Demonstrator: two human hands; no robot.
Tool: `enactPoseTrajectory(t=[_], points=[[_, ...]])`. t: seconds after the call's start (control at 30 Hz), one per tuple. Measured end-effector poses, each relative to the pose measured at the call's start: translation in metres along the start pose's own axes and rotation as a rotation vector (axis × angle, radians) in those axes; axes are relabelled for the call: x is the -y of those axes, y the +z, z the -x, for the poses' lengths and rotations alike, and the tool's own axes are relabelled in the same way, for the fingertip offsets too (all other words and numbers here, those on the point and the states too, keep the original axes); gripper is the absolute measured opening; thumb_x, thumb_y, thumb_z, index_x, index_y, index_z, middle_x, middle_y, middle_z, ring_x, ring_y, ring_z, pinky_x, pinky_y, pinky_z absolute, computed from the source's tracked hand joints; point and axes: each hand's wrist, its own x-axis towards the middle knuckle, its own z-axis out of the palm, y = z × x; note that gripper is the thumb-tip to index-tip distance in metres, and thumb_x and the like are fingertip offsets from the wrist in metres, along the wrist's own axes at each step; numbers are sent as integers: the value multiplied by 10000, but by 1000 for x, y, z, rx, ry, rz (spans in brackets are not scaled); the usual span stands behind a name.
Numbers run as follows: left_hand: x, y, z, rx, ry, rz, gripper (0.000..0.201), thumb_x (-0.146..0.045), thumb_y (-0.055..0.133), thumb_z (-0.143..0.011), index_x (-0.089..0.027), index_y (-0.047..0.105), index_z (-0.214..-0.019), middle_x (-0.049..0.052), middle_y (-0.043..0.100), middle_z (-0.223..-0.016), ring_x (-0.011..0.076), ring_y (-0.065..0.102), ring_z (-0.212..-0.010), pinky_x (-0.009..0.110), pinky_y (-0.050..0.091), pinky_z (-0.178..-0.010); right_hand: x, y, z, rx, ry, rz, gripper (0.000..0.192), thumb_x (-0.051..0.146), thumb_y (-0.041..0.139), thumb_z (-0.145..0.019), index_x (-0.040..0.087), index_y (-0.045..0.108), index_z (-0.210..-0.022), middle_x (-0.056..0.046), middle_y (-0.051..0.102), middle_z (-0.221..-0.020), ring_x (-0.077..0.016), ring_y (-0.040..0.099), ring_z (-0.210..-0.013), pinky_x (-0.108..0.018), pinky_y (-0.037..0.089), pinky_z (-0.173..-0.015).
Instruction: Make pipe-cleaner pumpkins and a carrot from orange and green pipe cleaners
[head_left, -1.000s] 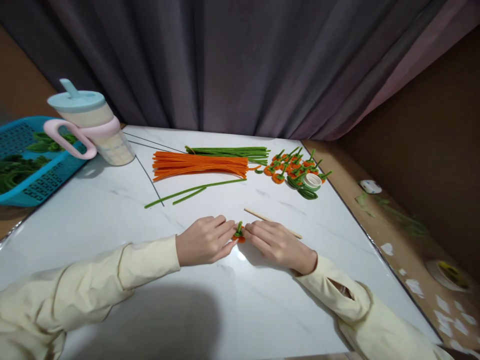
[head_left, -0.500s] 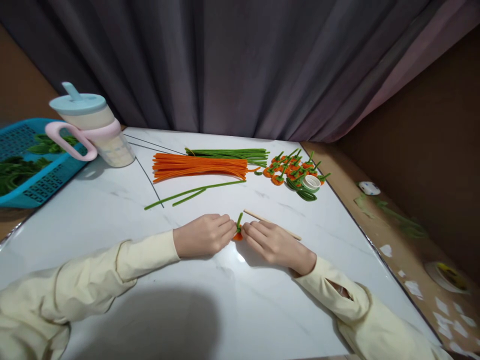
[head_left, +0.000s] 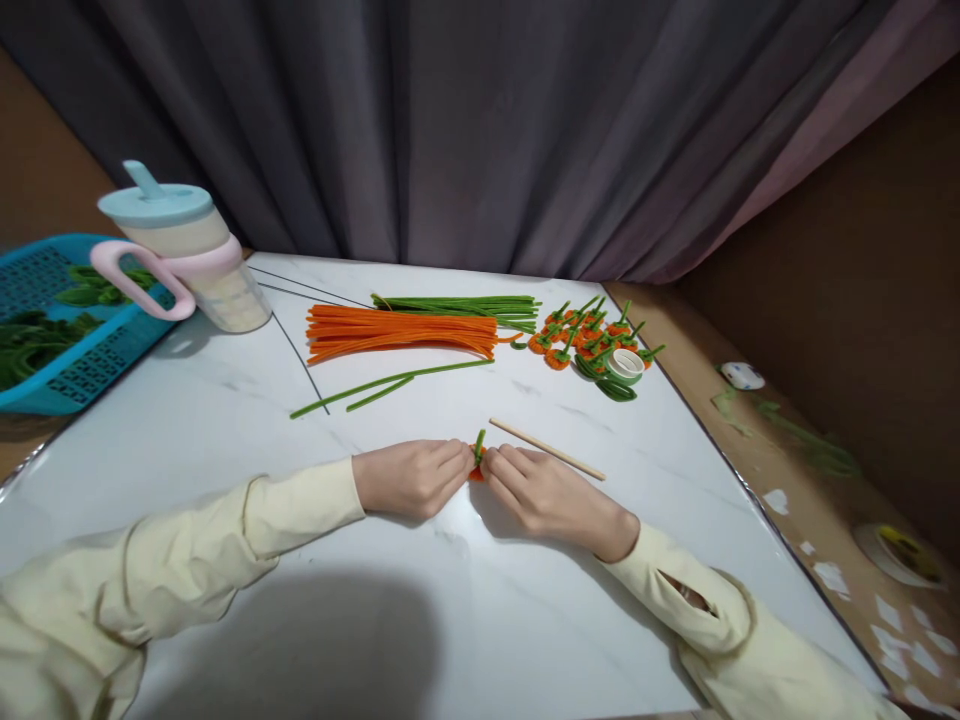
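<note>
The right hand (head_left: 562,500) has eased slightly nearer the person, uncovering more of the stick (head_left: 547,449). The curtain (head_left: 450,130) runs out of frame above the table (head_left: 495,630); the left edge cuts off the basket (head_left: 90,378). The right and left hand (head_left: 415,478), fingers closed, pinch the orange piece (head_left: 477,475) between them, mostly hidden; whether it touches the table is unclear.

Orange piece (head_left: 477,474) partly hidden between hands (head_left: 541,496), basket (head_left: 90,372) cut off at left
</note>
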Motion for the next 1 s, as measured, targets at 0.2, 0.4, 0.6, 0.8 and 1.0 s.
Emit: enactPoseTrajectory(t=[0.2,0.4,0.6,0.8,1.0], points=[[0,2,-1,-81,84,-129,246,-36,380,-879,-44,622,-836,163,666,-741,202,614,-643,320,532,-584,6,-2,-4,10,-10,18,260,-16,360,-866,68,583,-760,-91,551,-685,-188,507,-602,-304,380,-441],[6,-8,-4,-227,121,-85,263,-28,381,-876,7,642,-878,187,698,-788,214,652,-665,326,559,-613,-7,-2,9,-69,278,-354,203,49,372,-911,70,530,-1037,-115,617,-884,-184,581,-799,-302,519,-640],[10,-21,-8,-310,197,-31,243,-7,407,-849,25,648,-863,195,710,-793,220,677,-672,321,586,-614,-14,-15,10,-149,273,-448,268,4,357,-878,106,508,-1075,-97,624,-873,-167,581,-778,-269,494,-595],[16,-32,-11,-293,196,-73,237,-21,417,-842,10,651,-866,189,714,-798,221,685,-694,316,601,-610,-18,-35,-4,-107,124,-300,276,18,291,-920,38,557,-988,-113,613,-803,-164,539,-704,-271,466,-593],[23,-39,-11,-315,189,-105,227,-6,411,-834,-3,633,-885,183,712,-782,217,681,-683,316,594,-611,-28,-40,-15,-81,78,-185,326,61,265,-949,67,580,-865,-83,563,-727,-162,495,-655,-259,396,-518]])
